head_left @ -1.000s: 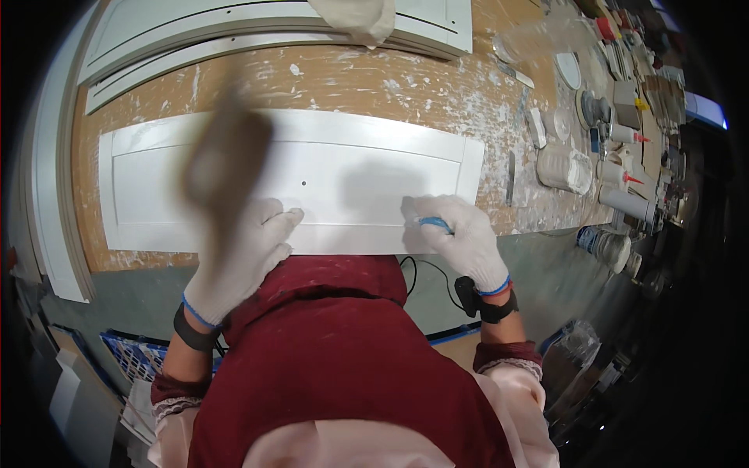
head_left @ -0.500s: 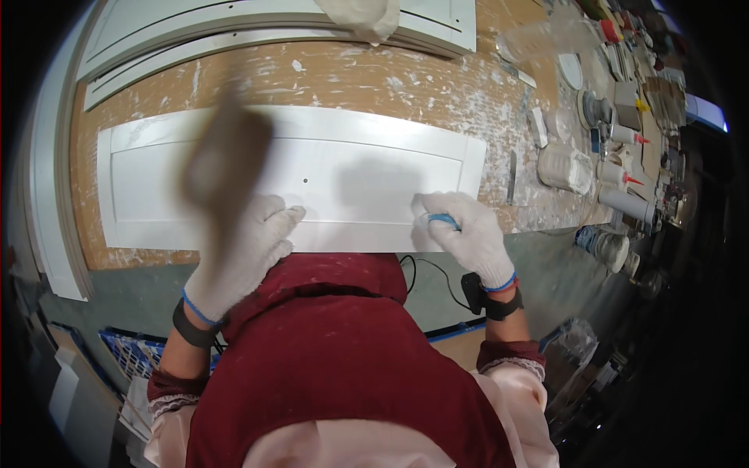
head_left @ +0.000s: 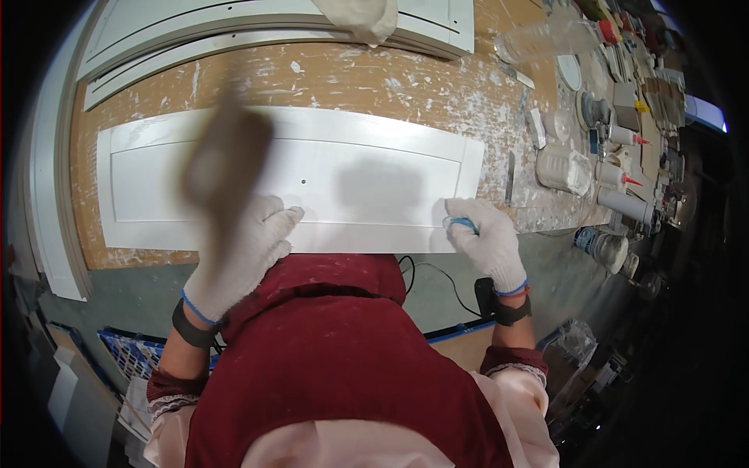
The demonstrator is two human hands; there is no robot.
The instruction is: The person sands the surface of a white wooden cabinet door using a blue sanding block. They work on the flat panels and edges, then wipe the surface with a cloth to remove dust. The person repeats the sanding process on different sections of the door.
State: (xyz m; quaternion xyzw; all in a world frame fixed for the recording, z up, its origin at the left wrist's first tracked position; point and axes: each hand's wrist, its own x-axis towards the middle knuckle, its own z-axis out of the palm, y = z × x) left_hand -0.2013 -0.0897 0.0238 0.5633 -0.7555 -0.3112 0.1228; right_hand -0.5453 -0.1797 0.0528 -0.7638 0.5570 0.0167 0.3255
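Observation:
A long white panel (head_left: 374, 210) with a raised frame and a small round hole lies flat across the workbench in front of me. My left hand (head_left: 253, 242), in a white knit glove, rests on its near edge with the fingers apart, some hidden behind a blurred dark shape. At the right end of the near edge, my right hand (head_left: 490, 238), gloved too, is closed on a small blue piece (head_left: 466, 224). Most of that piece is covered by the fingers, so its kind cannot be made out.
More white panels (head_left: 257, 25) lie at the back, a pale cloth (head_left: 363, 17) on them. To the right are a clear plastic bottle (head_left: 538, 40), a putty-smeared tub (head_left: 563, 168), red-tipped glue bottles (head_left: 616, 173) and a scraper blade (head_left: 510, 178). A tall white board (head_left: 55, 179) stands left.
My right hand has slid to the right along the panel's near edge with the blue piece. My left hand stays in place. The panel has barely moved.

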